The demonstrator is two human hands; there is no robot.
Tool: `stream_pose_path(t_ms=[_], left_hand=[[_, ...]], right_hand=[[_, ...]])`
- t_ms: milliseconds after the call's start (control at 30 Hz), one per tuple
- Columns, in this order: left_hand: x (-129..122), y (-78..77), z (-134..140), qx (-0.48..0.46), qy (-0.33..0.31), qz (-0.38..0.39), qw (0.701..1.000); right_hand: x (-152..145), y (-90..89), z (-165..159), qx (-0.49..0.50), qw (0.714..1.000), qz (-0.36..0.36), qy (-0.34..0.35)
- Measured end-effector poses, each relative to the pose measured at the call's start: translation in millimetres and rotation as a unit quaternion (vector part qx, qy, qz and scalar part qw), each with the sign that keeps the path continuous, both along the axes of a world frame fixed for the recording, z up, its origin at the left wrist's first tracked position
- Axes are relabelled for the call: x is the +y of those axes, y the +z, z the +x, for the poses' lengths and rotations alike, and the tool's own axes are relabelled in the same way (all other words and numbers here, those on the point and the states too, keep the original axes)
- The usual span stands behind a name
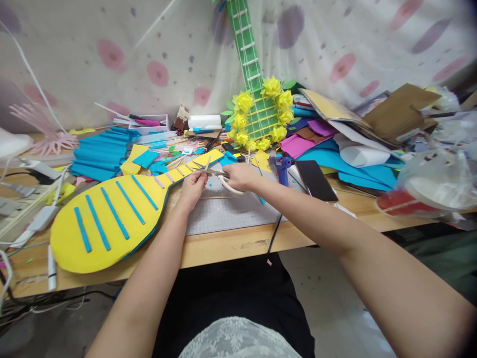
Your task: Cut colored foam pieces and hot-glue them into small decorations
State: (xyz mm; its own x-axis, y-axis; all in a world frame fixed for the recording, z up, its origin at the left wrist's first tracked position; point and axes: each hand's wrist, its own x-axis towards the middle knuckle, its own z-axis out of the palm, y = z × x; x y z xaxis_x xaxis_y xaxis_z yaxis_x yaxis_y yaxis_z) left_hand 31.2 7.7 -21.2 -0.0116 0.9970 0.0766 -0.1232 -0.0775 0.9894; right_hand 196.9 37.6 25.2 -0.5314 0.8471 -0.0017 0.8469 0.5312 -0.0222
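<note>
My right hand [238,177] is closed around the pale handle of a pair of scissors [228,187]. The blades point left, toward my left hand [195,188], whose fingers pinch a thin pale stick [207,162] standing up from the fingertips. The blades lie against or right beside the stick; I cannot tell whether they cut into it. Under and left of my left hand lies a yellow cardboard guitar shape [108,226] with a blue edge. Blue strips [117,213] cross its round body, and small pale and lilac strips [169,177] cross its neck.
A green paper guitar [249,59] with yellow flowers leans at the back. A blue glue gun [283,171] and a black phone [316,180] lie to the right. A grey cutting mat [231,216] is in front. Blue crepe paper [99,154] and a bagged tub [406,201] flank the work.
</note>
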Motion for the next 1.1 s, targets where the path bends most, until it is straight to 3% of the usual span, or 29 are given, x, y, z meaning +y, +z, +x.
stream_pose_path(t_ms=[367, 500, 633, 867, 1000, 1100], left_hand=[[-2, 0.8, 2, -0.038, -0.010, -0.008, 0.999], [-3, 3.0, 4, -0.064, -0.016, -0.015, 0.998], [-4, 5.5, 5, -0.097, -0.030, -0.041, 0.994], [-5, 6.8, 8, -0.101, -0.014, -0.102, 0.990], [0, 6.9, 8, -0.041, 0.003, -0.141, 0.989], [8, 14.1, 10, 0.091, 0.046, -0.135, 0.986]], right_hand=[[-1, -5.1, 6, 0.009, 1.000, 0.009, 0.000], [4, -8.8, 11, 0.048, 0.998, -0.035, 0.010], [8, -9.2, 15, 0.089, 0.992, -0.088, -0.027], [5, -7.8, 0, 0.058, 0.996, -0.038, -0.050], [4, -7.8, -7, 0.055, 0.994, -0.020, -0.090], [4, -6.2, -5, 0.062, 0.992, -0.005, -0.108]])
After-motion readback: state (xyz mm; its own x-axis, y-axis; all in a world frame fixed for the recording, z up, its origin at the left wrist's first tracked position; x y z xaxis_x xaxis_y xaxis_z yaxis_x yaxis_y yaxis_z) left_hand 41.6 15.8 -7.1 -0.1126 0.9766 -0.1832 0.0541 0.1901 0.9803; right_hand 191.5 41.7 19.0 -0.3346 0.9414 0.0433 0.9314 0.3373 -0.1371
